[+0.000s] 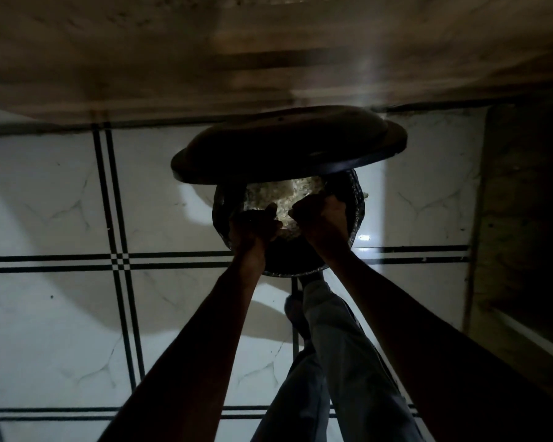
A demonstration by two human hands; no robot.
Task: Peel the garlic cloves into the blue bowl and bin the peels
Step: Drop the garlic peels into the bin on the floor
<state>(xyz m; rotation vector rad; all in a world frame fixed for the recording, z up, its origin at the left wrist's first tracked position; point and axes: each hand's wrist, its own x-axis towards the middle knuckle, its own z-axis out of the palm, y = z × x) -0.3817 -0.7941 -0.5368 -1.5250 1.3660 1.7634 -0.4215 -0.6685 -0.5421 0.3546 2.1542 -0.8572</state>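
Hands, left hand (253,226) and right hand (324,218), curl fingers around peels above the open bin (353,199), so scraps likely drop inside.

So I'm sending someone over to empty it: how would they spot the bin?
On the white tiled floor with black double lines, look just below the brown counter edge. The bin is the round dark container there, pale peels inside, a dark lid tilted above it.

Both arms stretched forward; left hand (253,229) and right hand (324,220) close together, fingers seemingly curled.
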